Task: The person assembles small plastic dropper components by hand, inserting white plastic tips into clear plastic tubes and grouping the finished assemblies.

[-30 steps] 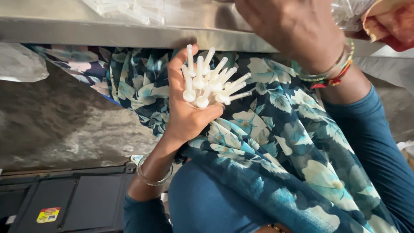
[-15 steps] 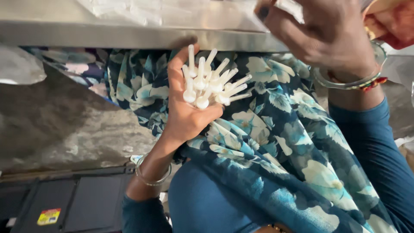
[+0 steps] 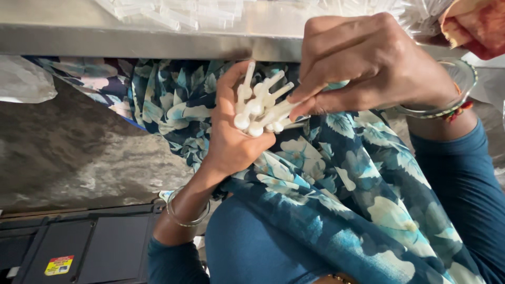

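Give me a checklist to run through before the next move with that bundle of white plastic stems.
1. Left hand wrapped around the white plastic stems: ok.
2. Right hand fingertips touching the bundle's outer stems: ok.
3. Stem ends lined up: not ok, they fan out at different angles.
4. Bundle held over the floral cloth, below the metal table edge: ok.
5. Number of stems: cannot tell.

Blue sleeves [image 3: 463, 184] and a teal floral drape [image 3: 342, 173] are being worn, with a metal bangle [image 3: 184, 213] and stacked bangles [image 3: 452, 100] at the wrists.
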